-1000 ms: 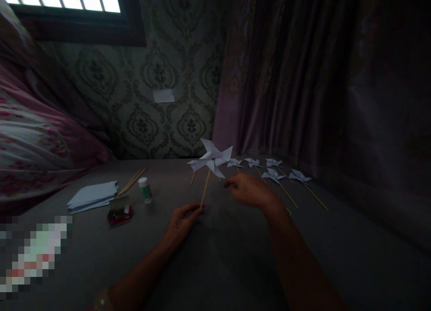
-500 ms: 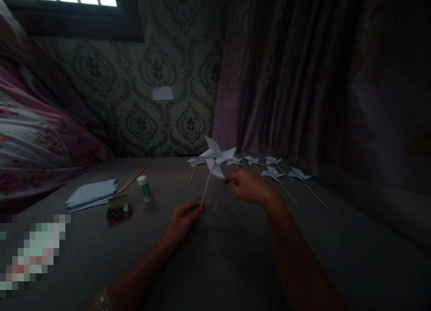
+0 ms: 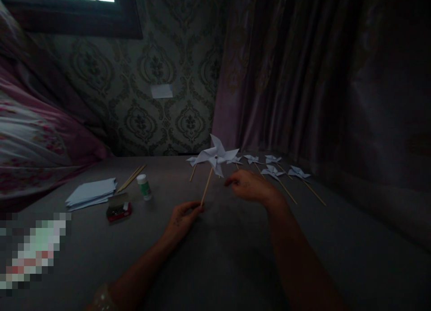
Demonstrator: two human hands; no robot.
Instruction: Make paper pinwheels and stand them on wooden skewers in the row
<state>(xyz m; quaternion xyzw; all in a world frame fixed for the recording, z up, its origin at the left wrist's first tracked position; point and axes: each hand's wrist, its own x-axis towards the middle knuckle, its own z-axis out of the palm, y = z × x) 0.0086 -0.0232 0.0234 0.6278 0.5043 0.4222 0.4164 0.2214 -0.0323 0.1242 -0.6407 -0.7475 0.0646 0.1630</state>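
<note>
Our left fingers (image 3: 201,207) pinch slim wooden stick (image 3: 206,188) under white paper pinwheel (image 3: 216,157); our right fingers (image 3: 229,181), holding nothing, hover near.

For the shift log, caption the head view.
Left hand holding a white paper pinwheel upright by its stick.

Pinwheel (image 3: 218,155), one: white, apparently folded paper; pointed blades fanned out, facing the viewer, one tip upward. Centre fitted with a small shiny fastener (image 3: 216,157), perhaps a pin head, though the light is dim. Mounted on a slim, pale stick (image 3: 207,186), wood by its look. Assembled; held raised, head uppermost, stick leaning right toward the top, its lower part between the fingers of the left hand (image 3: 183,216).
</note>
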